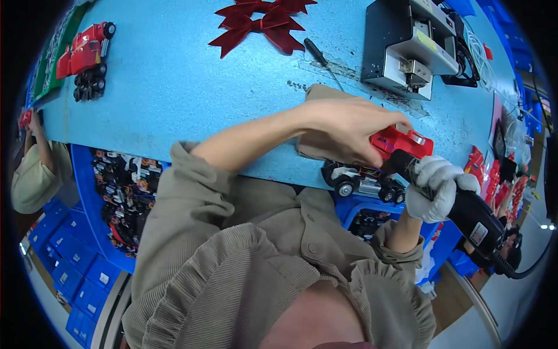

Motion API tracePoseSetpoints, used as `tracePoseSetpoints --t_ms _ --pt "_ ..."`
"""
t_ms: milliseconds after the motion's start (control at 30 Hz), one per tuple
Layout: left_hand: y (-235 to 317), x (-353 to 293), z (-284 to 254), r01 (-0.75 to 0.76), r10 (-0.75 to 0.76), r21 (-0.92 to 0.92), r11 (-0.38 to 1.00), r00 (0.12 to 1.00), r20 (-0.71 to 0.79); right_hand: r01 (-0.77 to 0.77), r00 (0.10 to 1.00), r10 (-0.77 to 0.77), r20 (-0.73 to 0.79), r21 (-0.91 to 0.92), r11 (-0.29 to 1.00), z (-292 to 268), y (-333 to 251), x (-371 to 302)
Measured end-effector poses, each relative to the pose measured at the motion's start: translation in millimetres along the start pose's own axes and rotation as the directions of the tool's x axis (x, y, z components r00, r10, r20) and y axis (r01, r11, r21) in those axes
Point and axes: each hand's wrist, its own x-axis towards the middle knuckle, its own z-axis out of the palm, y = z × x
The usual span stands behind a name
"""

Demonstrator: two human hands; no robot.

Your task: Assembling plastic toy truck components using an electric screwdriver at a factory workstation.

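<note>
My left hand (343,125), bare, reaches across the blue table (174,99) and grips a red toy car shell (402,141) near the table's near edge. My right hand (439,187), in a white glove, is closed around a black electric screwdriver (474,218). The screwdriver's tip end meets the red shell. Just below the shell sits a toy car chassis (363,181) with black wheels, at the table edge. A beige cloth (314,148) lies under my left hand.
Red ribbon bows (261,23), a small hand screwdriver (317,52) and a grey machine (404,46) sit farther back. Finished red toy trucks (84,52) stand far left. A blue bin of chassis parts (119,198) is below the table. Another person's sleeve (32,174) is at left.
</note>
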Motion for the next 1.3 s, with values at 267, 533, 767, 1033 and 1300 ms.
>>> tracePoseSetpoints --t_ms 267,533,767,1033,1300 --pt "-33.9 -18.5 37.9 -0.083 0.056 -0.056 0.995 0.924 -0.378 -0.018 0.995 0.02 0.097 -0.023 1.0 -8.2 -14.2 25.3" --pt "-33.3 -14.7 36.0 -0.036 0.003 -0.085 0.996 0.935 -0.354 0.032 0.971 -0.07 0.228 0.164 0.986 -49.7 49.2 140.6" --pt "-30.1 -16.9 37.2 -0.042 0.003 -0.102 0.994 0.934 -0.358 -0.105 0.991 0.095 0.095 0.108 0.989 -42.3 51.6 122.8" --pt "-33.6 -14.6 37.7 -0.06 0.035 -0.054 0.997 0.928 -0.37 -0.018 0.999 0.005 0.042 0.313 0.95 -33.4 -19.9 59.6" --pt "-34.6 -14.6 39.5 -0.054 0.031 -0.054 0.997 0.932 -0.362 -0.003 0.997 0.02 -0.077 0.217 0.976 -44.8 13.7 24.3"
